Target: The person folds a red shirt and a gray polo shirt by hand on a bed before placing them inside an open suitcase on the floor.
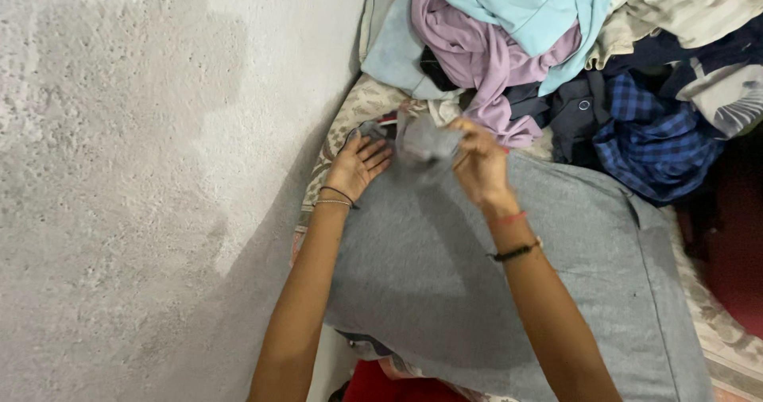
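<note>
rough grey plaster wall (119, 172) is filling the left side of the view, and against it a patterned bed cover (350, 108) is carrying everything else. right in the middle, a grey garment (493, 275) is lying spread flat across the bed, and its top edge is bunching up between the two hands. the right hand (479, 162) is closing its fingers round that raised bunch of grey cloth, pinching it up off the surface, likely so the edge can be turned over. the left hand (359, 164) is lying open and nearly flat, palm down, fingers spread on the cloth just beside the bunch, and it seems to be pinning the fabric so it is not sliding while the other hand is lifting. thin bangles are sitting on the left wrist, a dark band and a red thread on the right. just beyond the hands, a loose heap of clothes is waiting against the wall: a lilac garment (469, 52) touching the raised grey edge, a light blue top (524, 5) draped over it, and a blue checked shirt (652, 140) off to the right, near a dark red patch (739, 243).
</note>
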